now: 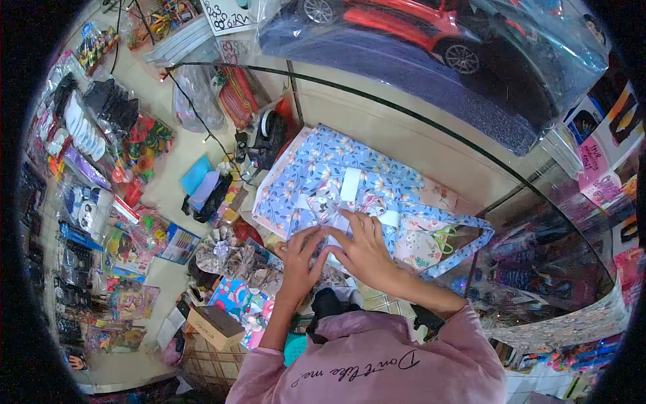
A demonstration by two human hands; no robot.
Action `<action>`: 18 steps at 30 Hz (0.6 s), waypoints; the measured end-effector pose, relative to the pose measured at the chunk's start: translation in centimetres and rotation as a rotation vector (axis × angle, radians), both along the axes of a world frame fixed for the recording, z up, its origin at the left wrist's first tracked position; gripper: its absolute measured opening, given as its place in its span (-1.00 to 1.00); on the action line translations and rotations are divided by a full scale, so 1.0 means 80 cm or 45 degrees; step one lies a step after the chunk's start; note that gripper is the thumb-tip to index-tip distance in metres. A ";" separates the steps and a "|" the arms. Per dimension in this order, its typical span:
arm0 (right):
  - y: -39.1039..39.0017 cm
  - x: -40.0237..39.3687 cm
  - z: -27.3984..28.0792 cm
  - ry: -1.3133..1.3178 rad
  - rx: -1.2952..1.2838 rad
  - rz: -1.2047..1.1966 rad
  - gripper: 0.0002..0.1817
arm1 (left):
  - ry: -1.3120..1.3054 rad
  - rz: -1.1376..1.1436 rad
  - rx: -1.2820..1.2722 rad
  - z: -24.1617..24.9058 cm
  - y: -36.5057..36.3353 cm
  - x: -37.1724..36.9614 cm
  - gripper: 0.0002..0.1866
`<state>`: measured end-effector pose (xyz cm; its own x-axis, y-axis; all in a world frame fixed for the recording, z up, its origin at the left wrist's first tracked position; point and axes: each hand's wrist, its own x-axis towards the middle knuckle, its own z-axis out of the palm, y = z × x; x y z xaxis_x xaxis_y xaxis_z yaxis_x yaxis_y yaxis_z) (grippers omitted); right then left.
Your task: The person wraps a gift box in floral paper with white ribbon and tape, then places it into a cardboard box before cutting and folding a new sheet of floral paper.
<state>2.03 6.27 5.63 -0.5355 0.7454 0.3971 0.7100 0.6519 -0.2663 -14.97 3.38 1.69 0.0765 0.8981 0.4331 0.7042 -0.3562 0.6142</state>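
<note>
Both hands meet over a blue floral package (316, 151), their fingers bent and close together at the white band (389, 218) near its middle. The left hand (301, 261) lies with its fingertips down on the package, its thumb angled toward the other hand. The right hand (363, 248) reaches across from the other side, its fingers bent over the white band and its thumb tip near the left thumb. The fingertips cover what lies beneath them, so whether either grip is pinching something or only pressing cannot be told.

A white strip (350, 184) stands out on the package just beyond the fingers. The package lies on the pale surface (377, 124), and from its right side a blue floral loop (464, 259) extends. Green-handled scissors (442, 238) lie beside the right hand, within the loop's outline, next to cream floral material (417, 246).

Left of the package are a black tape dispenser (266, 141) and blue and lilac packets (196, 176). Nearer the person, left of the left forearm, are a small brown box (215, 328) and brightly patterned packaging (235, 299). Beyond the package, a large plastic-wrapped box (404, 87) shows a red car.
</note>
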 end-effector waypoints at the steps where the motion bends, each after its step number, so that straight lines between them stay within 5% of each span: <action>1: -0.001 -0.002 -0.001 0.010 0.003 0.013 -0.57 | -0.015 0.008 0.021 -0.003 -0.001 -0.001 -0.65; 18: 0.004 -0.129 0.014 0.615 -0.769 0.404 -0.43 | -0.449 0.018 0.210 0.031 0.004 -0.098 -0.66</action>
<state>-8.31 6.57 6.72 -0.6293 0.7461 0.2174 0.2348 0.4491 -0.8621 -22.82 3.69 4.14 -0.1147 0.8139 0.5696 0.4659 -0.4623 0.7545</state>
